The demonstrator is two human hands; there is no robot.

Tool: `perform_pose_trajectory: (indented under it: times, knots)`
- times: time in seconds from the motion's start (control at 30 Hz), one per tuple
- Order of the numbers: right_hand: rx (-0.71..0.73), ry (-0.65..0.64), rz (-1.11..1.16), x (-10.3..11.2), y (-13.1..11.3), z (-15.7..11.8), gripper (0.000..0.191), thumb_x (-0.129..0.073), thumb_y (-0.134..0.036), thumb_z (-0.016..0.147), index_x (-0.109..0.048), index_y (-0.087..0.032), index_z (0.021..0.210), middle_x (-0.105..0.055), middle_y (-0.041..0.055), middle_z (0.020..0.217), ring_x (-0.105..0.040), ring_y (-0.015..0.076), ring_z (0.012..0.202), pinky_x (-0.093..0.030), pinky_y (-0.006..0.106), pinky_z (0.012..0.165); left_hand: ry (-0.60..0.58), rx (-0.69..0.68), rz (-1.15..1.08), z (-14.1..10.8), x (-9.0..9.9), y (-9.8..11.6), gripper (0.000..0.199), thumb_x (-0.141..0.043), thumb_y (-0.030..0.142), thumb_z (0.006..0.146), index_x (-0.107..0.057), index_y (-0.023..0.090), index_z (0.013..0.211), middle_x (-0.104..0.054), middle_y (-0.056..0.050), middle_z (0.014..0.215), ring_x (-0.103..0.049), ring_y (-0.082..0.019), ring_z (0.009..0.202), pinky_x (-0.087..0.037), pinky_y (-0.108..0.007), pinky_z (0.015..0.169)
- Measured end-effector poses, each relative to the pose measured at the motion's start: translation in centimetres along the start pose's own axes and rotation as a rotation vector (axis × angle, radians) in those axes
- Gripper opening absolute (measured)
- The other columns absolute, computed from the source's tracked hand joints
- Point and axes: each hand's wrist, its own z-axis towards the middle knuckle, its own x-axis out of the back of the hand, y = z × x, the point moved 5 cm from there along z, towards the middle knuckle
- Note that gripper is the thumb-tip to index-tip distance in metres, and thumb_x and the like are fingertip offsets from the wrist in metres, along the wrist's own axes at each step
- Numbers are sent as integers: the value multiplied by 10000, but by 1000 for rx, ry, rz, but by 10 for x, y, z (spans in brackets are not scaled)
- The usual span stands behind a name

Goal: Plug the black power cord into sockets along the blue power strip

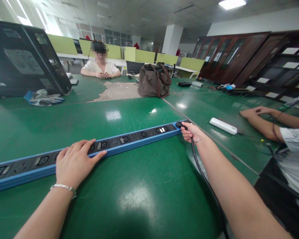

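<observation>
A long blue power strip (pixel 134 142) with black sockets lies slantwise across the green table, running from the left edge toward the right. My left hand (pixel 76 161) grips it across its width, fingers over the top and thumb along the near side. At the strip's far right end, my right hand (pixel 191 132) is closed around a black plug (pixel 179 124), which is at the last socket. My fingers partly cover that plug, so how deep it sits cannot be told. From the hand, a black power cord (pixel 201 169) hangs down past the table's near edge.
A white power bank-like bar (pixel 223 126) lies to the right, near another person's arms (pixel 261 121). Behind are a brown bag (pixel 154 81), work gloves (pixel 43 98) and a large black case (pixel 27 59). Another person (pixel 101 64) sits across the table (pixel 139 199).
</observation>
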Motion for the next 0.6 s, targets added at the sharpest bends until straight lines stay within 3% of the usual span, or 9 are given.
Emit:
perform_pose_trajectory:
  times: [0.6]
  knots:
    - [126, 177, 36, 0, 5, 6, 381, -334, -403, 929, -367, -206, 605, -248, -94, 291, -211, 48, 243, -134, 163, 299, 29, 1, 62, 1, -3, -2, 637, -313, 684, 808, -520, 273, 1247, -586, -56, 1233, -534, -281, 1128, -352, -452, 986]
